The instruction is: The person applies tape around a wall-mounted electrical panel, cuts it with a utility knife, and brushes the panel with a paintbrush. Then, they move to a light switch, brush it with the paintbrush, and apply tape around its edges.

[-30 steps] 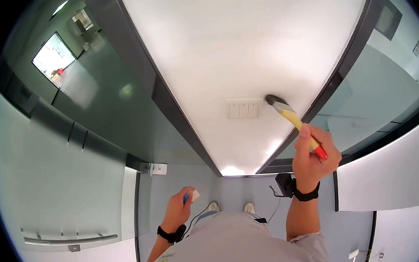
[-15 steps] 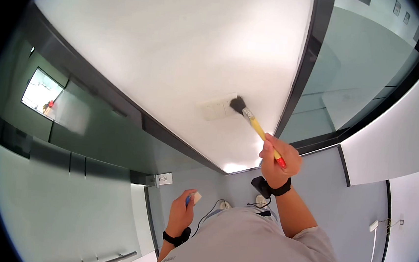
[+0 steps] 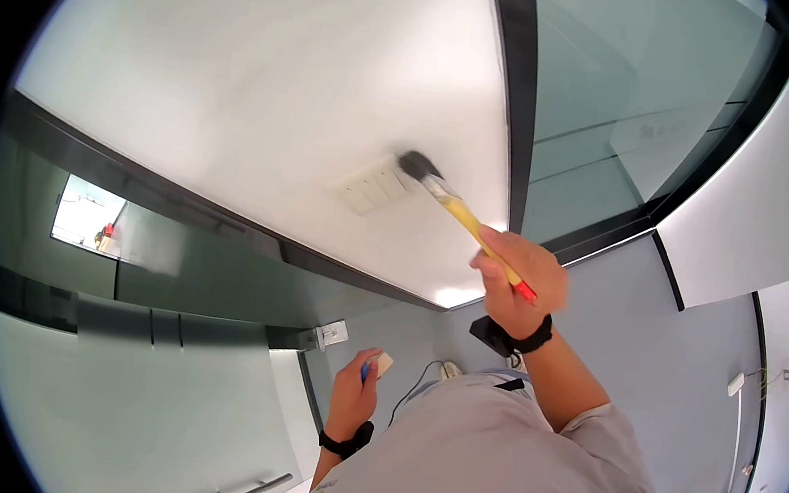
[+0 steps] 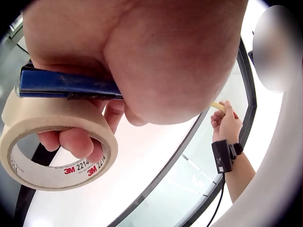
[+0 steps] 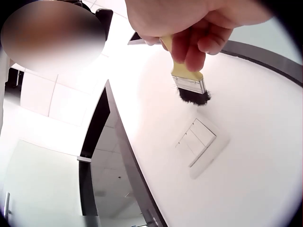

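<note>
With right hand (image 3: 527, 275), pinching a brush (image 3: 460, 213) beside wall switches (image 3: 376, 187); with left hand (image 4: 165, 61), gripping a tape roll (image 4: 52, 113), legibly 3M only in left wrist view, and partly hiding a blue object (image 4: 52, 84).

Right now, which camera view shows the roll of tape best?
The left wrist view: there the roll of tape looks large, its inner print readable, held by the left hand. The head view shows only a small pale part; the right wrist view, none.

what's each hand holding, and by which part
The right hand grips a brush by its yellow handle. The left hand holds a tape roll, fingertips inside its ring, and a blue object, its gripped part hidden.
</note>
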A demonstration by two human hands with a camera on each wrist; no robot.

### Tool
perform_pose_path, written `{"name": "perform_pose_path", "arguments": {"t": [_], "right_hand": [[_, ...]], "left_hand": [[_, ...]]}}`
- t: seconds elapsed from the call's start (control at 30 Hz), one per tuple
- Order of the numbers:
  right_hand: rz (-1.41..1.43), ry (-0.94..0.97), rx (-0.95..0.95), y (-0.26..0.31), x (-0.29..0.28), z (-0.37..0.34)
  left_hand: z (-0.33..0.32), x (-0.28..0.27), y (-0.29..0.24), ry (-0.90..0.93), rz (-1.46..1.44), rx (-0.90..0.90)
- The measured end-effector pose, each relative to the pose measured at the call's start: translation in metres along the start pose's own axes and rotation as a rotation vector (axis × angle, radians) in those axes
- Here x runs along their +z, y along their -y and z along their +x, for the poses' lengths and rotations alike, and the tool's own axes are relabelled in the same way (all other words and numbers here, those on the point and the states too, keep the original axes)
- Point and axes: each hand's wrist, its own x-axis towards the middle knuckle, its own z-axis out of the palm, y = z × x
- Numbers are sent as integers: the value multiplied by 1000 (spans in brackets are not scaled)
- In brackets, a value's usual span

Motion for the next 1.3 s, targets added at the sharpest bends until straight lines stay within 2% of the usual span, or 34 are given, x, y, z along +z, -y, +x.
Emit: {"name": "perform_pose_path", "arguments": {"t": [0.07,0.13,0.2,0.3,0.37,0.5,0.57,0.7,0.77,0.8,0.9,1.03,1.13,1.23,1.3], "right_hand": [[8,26,-1,-11,7,-5],[10,88,136,-17,13,-15],[-51,85,102,-21,10,-24],[-49,92,217,-20,7,-39],[-88,138,212,-20,-1,-45],[-47,104,192,-4,-13,-25],[-54,36,63,0,-12,-13],[-13,34,-69,3,-13,3],[44,208,32,9,-7,6],[46,211,31,8,1,9],[-12,91,-167,-1,26,23],[1,65,-204,13,17,25],[-67,50,-118,11,2,14],[-59,-82,59,7,1,3],[7,-96,15,-1,6,5]], "left_hand": [[-3,2,-3,10,-4,-19],[-6,2,-5,19,-9,-37],[-8,3,-6,23,-4,-72],[-15,2,-5,43,13,-95],[-18,6,-3,41,16,-87],[-19,12,-7,45,29,-50],[-21,14,-7,56,33,-61],[-22,19,-14,52,22,-62],[-24,20,-14,46,18,-60],[-25,20,-15,44,14,-58],[-30,21,-14,55,28,-61],[-37,20,-13,36,14,-95],[-41,19,-11,16,9,-74],[-45,17,-7,12,9,-103],[-47,17,-5,23,31,-139]]}}
